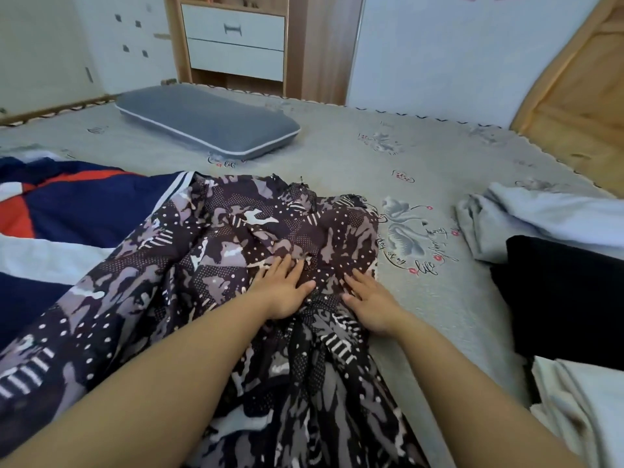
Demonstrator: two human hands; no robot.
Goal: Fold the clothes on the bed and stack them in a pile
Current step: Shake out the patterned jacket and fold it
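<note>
On the bed [337, 157], centre: dark patterned garment [209, 251] lying rumpled, spread toward the viewer. Left hand [283, 292] and right hand [369, 307] press flat on it, fingers [287, 265] straight, slightly spread. Navy-red-white garment [60, 211] at left, partly under it. Grey pillow [206, 119] beyond. Pale and black clothes [553, 265] at right.

Two bare arms come in from the near edge, with no sleeves, rings or watch to see, and each ends in a hand: the left hand [283, 292] and right hand [369, 305].
</note>
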